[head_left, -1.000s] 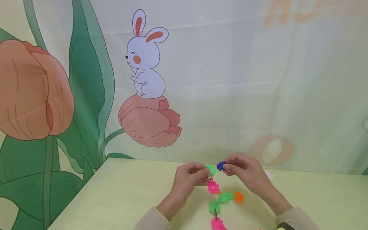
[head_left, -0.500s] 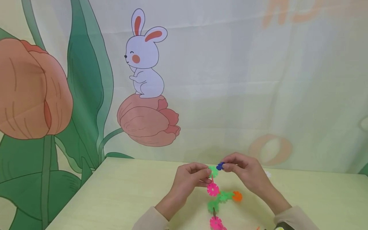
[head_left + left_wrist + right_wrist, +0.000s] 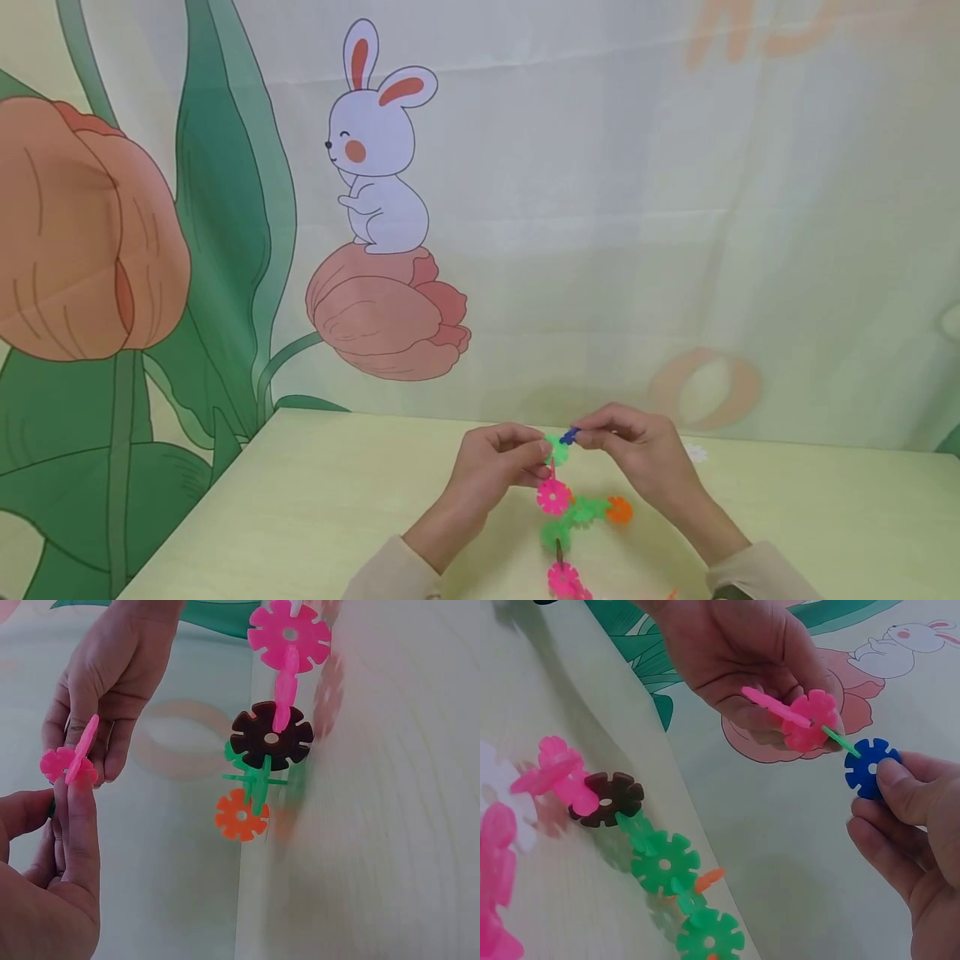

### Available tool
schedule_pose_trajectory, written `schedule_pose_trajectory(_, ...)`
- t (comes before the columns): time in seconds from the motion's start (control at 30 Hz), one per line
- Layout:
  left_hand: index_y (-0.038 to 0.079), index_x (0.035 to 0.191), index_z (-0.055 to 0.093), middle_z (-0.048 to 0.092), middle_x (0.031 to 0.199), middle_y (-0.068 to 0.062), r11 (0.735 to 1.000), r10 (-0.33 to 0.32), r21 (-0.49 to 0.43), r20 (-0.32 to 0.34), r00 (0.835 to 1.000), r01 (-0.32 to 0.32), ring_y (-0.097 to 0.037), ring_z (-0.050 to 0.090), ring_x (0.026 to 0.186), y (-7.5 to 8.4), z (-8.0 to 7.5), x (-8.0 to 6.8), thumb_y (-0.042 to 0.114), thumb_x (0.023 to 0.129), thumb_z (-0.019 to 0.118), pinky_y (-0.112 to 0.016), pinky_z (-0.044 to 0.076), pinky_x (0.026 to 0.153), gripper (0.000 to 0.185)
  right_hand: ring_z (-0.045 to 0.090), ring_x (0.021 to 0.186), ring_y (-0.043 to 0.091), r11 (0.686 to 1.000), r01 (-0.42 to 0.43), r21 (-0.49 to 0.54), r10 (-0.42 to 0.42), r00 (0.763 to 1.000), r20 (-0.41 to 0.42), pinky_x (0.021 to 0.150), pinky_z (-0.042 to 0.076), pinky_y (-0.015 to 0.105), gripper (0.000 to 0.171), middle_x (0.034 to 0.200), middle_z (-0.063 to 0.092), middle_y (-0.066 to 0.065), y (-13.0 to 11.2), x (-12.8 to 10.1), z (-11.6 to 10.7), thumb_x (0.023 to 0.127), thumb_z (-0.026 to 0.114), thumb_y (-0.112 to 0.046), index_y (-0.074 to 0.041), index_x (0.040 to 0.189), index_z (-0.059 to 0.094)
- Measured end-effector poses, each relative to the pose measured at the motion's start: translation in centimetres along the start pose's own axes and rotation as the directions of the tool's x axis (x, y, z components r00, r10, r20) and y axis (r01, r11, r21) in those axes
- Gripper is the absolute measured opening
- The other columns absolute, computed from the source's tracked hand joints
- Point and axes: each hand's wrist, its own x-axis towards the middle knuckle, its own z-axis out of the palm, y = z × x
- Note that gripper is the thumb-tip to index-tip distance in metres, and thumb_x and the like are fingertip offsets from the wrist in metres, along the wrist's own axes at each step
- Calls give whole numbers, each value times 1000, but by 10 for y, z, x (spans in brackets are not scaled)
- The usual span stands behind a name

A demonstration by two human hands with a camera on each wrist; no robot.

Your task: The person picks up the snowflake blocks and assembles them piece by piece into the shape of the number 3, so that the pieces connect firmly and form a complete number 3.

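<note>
My left hand (image 3: 491, 467) pinches a green notched snowflake disc (image 3: 557, 451) at its edge. Joined below that disc are two pink snowflake discs (image 3: 810, 721), slotted crosswise. Between thumb and fingers, my right hand (image 3: 637, 442) holds a blue snowflake disc (image 3: 872, 769). The blue disc's rim meets the edge of the green one, the two set at an angle to each other. In the left wrist view the green disc is mostly hidden behind the left fingers, and the blue disc is out of sight.
On the table (image 3: 300, 500) under the hands lies a joined chain of snowflake discs: pink (image 3: 289, 634), dark brown (image 3: 271, 738), several green (image 3: 665, 864) and orange (image 3: 619, 510). A white disc (image 3: 697, 452) lies behind the right wrist. A printed cloth (image 3: 570, 250) hangs behind the table.
My right hand has brought the blue disc leftward to the green disc's edge and turned it more edge-on. The left hand stays nearly in place, and the pink discs hang slightly lower.
</note>
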Motion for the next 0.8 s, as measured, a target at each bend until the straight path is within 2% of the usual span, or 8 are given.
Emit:
schedule_pose_trajectory(0.33, -9, 104, 73, 73, 81, -7, 1000, -18, 7, 45, 999, 18, -15, 73, 71, 1, -5, 0, 8, 94, 78, -33, 66, 76, 20, 73, 85, 19, 997, -18, -71, 17, 1000, -11, 80, 60, 28, 11, 91, 79, 6, -5, -3, 2, 92, 80, -4, -13, 97, 82)
schedule_pose_trajectory(0.6, -10, 103, 74, 72, 80, -6, 998, -58, 7, 85, 995, 58, -15, 70, 71, 2, -8, 1, 6, 94, 76, -30, 65, 72, 18, 73, 84, 22, 998, -19, -55, 18, 1000, -12, 80, 60, 29, 11, 90, 78, -2, -5, -5, 4, 92, 80, -3, -13, 97, 82)
schedule_pose_trajectory(0.8, -10, 101, 73, 71, 79, -5, 996, -76, -28, 104, 992, 79, -13, 69, 70, 3, -8, 1, 5, 95, 75, -26, 64, 70, 16, 74, 86, 23, 1000, -16, -21, 16, 1000, -13, 83, 62, 30, 11, 91, 79, 0, -6, -5, 7, 93, 79, -1, -11, 97, 81)
